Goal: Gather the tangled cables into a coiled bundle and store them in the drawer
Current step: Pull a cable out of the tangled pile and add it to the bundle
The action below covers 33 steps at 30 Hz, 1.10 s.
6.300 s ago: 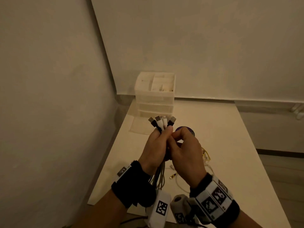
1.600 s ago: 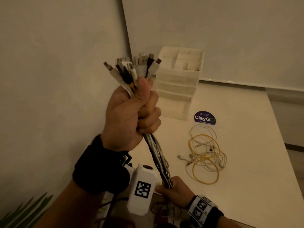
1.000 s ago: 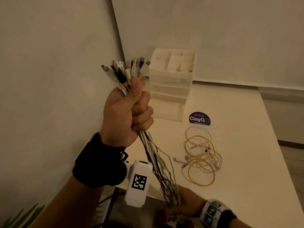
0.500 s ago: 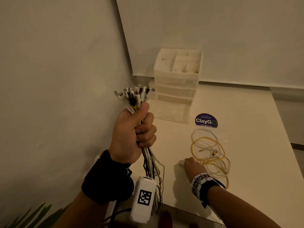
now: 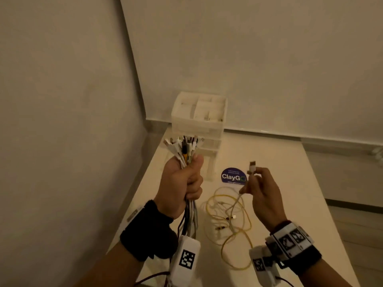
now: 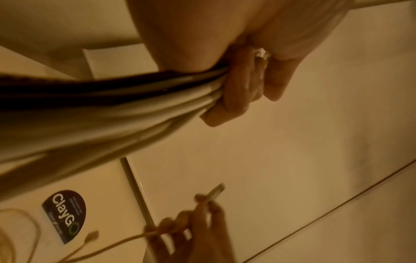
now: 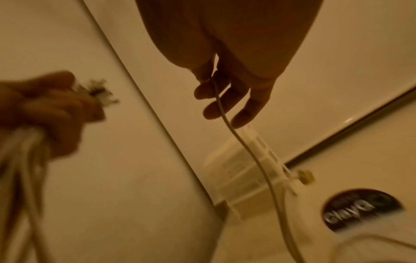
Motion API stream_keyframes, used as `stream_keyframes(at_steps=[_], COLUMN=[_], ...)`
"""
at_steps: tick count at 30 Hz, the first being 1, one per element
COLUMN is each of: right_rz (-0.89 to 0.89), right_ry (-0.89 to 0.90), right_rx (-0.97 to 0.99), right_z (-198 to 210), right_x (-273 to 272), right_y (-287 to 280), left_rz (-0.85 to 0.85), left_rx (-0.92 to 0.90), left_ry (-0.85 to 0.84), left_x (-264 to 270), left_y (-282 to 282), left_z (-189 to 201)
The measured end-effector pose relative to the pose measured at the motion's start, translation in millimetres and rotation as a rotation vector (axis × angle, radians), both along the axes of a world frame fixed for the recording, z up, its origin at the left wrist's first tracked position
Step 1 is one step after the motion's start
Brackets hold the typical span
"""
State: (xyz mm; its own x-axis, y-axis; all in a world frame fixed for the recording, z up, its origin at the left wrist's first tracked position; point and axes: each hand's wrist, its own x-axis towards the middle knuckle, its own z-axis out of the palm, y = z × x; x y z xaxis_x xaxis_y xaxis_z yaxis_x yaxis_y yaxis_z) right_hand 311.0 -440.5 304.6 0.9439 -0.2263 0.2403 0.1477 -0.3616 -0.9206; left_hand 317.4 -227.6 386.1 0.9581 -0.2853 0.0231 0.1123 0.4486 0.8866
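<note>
Translucent drawer unit [image 5: 199, 117] behind — ClayGo sticker [image 5: 233, 176] beside.

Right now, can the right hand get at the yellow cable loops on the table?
Probably yes. The right hand hovers just above the yellow cable with nothing between them, but it pinches a white cable, which it would have to hand over or carry along.

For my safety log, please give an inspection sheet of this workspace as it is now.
Surface: pale white table, cables lying on it.
Job's things: bundle of white and black cables; single white cable; translucent plastic drawer unit at the back.
Clutter: round dark ClayGo sticker.
Grippers: left hand grips the bundle; right hand pinches the single cable.
Cables: loose yellow and white loops on table.
Surroundings: plain walls.
</note>
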Motion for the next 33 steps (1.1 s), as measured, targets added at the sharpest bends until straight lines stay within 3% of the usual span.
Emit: stream_keyframes(at_steps=[5, 10, 15, 23, 33], right_rz=[0.022, 0.086, 0.153, 0.186, 0.311], right_ry=[-0.162, -0.227, -0.140, -0.026, 0.153], right_rx=[0.127, 0.222, 0.366, 0.359, 0.077], right_z=[58.7, 82.2, 80.6, 79.0, 30.6], right_x=[0.1, -5.5, -9.0, -3.6, -25.1], right_y=[8.7, 21.6, 18.5, 12.3, -0.8], left_rz=[-0.024, -0.018, -0.055, 0.027, 0.283], left_rx=[0.140, 0.134, 0.081, 0.118, 0.073], left_ry=[-0.074, -0.059, -0.054, -0.035, 0.055], left_x=[12.2, 22.2, 19.8, 17.0, 35.9], left_y=[-42.8, -75.9, -86.9, -91.7, -71.7], left_z=[-4.1, -6.1, -8.0, -6.9, -5.5])
